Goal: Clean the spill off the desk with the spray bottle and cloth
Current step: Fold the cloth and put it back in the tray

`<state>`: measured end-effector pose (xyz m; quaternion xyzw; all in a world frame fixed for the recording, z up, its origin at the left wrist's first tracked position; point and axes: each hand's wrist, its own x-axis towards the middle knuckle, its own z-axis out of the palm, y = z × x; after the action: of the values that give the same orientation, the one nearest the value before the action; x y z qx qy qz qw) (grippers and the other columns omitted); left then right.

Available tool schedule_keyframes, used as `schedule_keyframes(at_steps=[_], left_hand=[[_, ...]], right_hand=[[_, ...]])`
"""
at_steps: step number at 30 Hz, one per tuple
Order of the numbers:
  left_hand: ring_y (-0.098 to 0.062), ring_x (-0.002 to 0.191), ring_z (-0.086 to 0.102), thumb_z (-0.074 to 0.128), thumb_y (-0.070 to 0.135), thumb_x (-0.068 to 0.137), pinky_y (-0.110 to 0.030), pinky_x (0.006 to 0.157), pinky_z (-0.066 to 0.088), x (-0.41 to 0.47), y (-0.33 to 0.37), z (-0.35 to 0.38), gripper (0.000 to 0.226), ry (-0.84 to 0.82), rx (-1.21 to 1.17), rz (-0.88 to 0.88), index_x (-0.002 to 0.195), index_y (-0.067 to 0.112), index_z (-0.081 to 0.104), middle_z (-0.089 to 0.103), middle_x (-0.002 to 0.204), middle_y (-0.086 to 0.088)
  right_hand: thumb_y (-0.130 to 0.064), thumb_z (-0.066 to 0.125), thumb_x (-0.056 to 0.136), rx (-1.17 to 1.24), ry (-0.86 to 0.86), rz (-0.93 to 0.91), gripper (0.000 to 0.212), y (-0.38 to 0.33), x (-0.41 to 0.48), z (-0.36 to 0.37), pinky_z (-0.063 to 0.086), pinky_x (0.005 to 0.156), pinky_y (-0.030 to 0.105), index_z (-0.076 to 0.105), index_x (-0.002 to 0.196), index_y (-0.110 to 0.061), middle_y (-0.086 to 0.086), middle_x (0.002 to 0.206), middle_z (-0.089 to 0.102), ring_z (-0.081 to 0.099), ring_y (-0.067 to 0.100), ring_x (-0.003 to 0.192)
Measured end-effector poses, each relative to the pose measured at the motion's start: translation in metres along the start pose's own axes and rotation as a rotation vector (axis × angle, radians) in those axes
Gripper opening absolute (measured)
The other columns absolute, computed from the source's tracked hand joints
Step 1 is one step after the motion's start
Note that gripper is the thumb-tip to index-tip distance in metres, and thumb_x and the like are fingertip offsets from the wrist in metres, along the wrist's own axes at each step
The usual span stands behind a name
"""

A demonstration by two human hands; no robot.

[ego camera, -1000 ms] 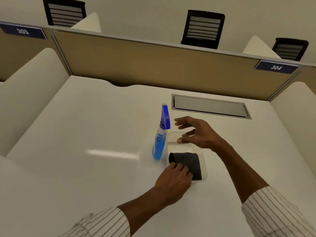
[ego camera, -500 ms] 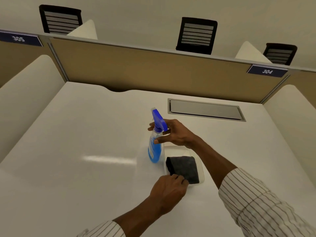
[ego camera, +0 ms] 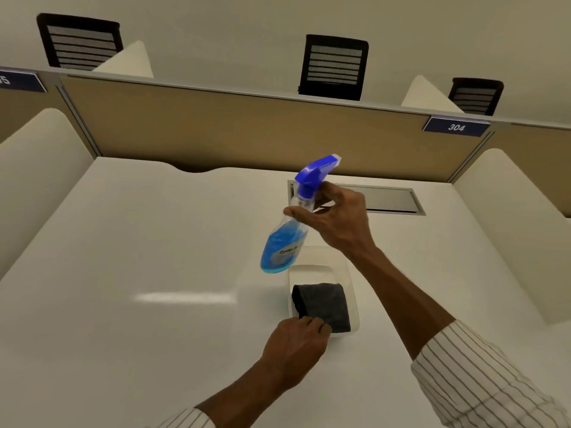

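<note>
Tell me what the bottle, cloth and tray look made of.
Bottle: clear glossy plastic, probably; blue liquid shows through, and the trigger head is opaque blue plastic. Cloth: dark grey, matte, soft fabric with a fuzzy nap, possibly microfibre. Tray: translucent whitish plastic, it seems; the desk shows faintly through its thin rim.

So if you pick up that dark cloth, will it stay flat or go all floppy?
Probably floppy: the dark cloth lies folded with soft, rounded edges in the clear tray, so it should sag and unfold when lifted. It looks light, too. The left hand fingers at its near corner could likely lift it with a pinch.
</note>
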<state>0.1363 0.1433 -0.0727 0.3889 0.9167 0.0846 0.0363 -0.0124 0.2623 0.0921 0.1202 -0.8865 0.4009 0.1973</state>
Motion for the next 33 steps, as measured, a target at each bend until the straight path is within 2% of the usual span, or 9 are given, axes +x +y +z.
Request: schedule_keyframes(at_steps=[3, 10, 14, 18, 21, 24, 28, 30, 33], left_hand=[[-0.011, 0.048, 0.066, 0.109, 0.038, 0.038, -0.022, 0.051, 0.059, 0.002, 0.001, -0.004, 0.06, 0.051, -0.006, -0.014, 0.086, 0.02, 0.076, 0.072, 0.068, 0.002], [-0.013, 0.053, 0.068, 0.108, 0.034, 0.048, -0.025, 0.054, 0.06, 0.002, 0.0, 0.003, 0.059, 0.025, 0.043, -0.018, 0.095, 0.019, 0.076, 0.075, 0.076, 0.0], [-0.016, 0.059, 0.073, 0.107, 0.037, 0.052, -0.027, 0.061, 0.064, 0.002, -0.001, 0.003, 0.062, 0.013, 0.04, -0.034, 0.103, 0.018, 0.077, 0.078, 0.084, -0.002], [-0.021, 0.061, 0.076, 0.107, 0.035, 0.052, -0.031, 0.063, 0.065, 0.0, -0.001, 0.002, 0.063, -0.01, 0.036, -0.047, 0.103, 0.014, 0.077, 0.08, 0.085, -0.005], [-0.021, 0.062, 0.076, 0.106, 0.035, 0.054, -0.032, 0.063, 0.065, 0.0, 0.0, 0.002, 0.063, 0.012, 0.041, -0.057, 0.106, 0.015, 0.077, 0.08, 0.088, -0.006], [-0.016, 0.055, 0.073, 0.109, 0.043, 0.038, -0.026, 0.057, 0.063, 0.002, 0.002, 0.001, 0.068, 0.0, 0.028, -0.039, 0.094, 0.02, 0.079, 0.078, 0.078, 0.001], [-0.012, 0.053, 0.072, 0.108, 0.049, 0.032, -0.022, 0.056, 0.061, 0.003, 0.004, -0.001, 0.069, -0.019, 0.011, -0.056, 0.09, 0.025, 0.08, 0.077, 0.076, 0.005], [-0.015, 0.061, 0.075, 0.108, 0.044, 0.042, -0.026, 0.062, 0.063, 0.002, 0.005, -0.003, 0.067, -0.057, -0.022, -0.068, 0.098, 0.021, 0.08, 0.08, 0.084, 0.001], [-0.03, 0.102, 0.076, 0.086, 0.024, 0.089, -0.042, 0.095, 0.061, 0.001, 0.003, -0.006, 0.054, -0.045, -0.006, -0.056, 0.136, 0.008, 0.063, 0.073, 0.126, -0.016]], right_hand=[[-0.055, 0.083, 0.075, -0.074, 0.128, -0.013, 0.054, 0.006, -0.007, -0.011, 0.059, 0.074, 0.024, 0.074, 0.106, -0.012, 0.001, 0.093, 0.079, 0.068, 0.01, 0.075], [-0.086, 0.051, 0.077, -0.219, 0.238, 0.053, 0.081, 0.038, -0.034, -0.005, 0.053, 0.068, 0.026, 0.073, 0.097, -0.011, 0.005, 0.087, 0.078, 0.06, 0.008, 0.071], [-0.091, 0.041, 0.076, -0.232, 0.24, 0.11, 0.089, 0.047, -0.044, 0.001, 0.048, 0.069, 0.026, 0.073, 0.095, -0.01, 0.007, 0.085, 0.078, 0.057, 0.008, 0.07], [-0.092, 0.039, 0.074, -0.241, 0.233, 0.18, 0.092, 0.056, -0.051, 0.008, 0.05, 0.068, 0.028, 0.074, 0.094, -0.009, 0.007, 0.084, 0.078, 0.058, 0.01, 0.068], [-0.085, 0.048, 0.075, -0.245, 0.221, 0.23, 0.083, 0.061, -0.056, 0.014, 0.054, 0.068, 0.031, 0.074, 0.094, -0.008, 0.008, 0.086, 0.079, 0.058, 0.011, 0.069], [-0.078, 0.055, 0.075, -0.265, 0.218, 0.274, 0.075, 0.066, -0.059, 0.017, 0.054, 0.07, 0.033, 0.074, 0.095, -0.008, 0.009, 0.087, 0.079, 0.059, 0.011, 0.07], [-0.086, 0.047, 0.075, -0.288, 0.225, 0.3, 0.084, 0.072, -0.065, 0.021, 0.051, 0.069, 0.03, 0.074, 0.094, -0.009, 0.008, 0.086, 0.079, 0.058, 0.011, 0.069], [-0.081, 0.053, 0.078, -0.283, 0.213, 0.323, 0.078, 0.073, -0.068, 0.023, 0.05, 0.07, 0.03, 0.074, 0.095, -0.008, 0.009, 0.087, 0.079, 0.058, 0.012, 0.07], [-0.071, 0.062, 0.076, -0.283, 0.216, 0.361, 0.068, 0.073, -0.07, 0.025, 0.047, 0.072, 0.028, 0.075, 0.096, -0.007, 0.01, 0.089, 0.079, 0.059, 0.012, 0.072]])
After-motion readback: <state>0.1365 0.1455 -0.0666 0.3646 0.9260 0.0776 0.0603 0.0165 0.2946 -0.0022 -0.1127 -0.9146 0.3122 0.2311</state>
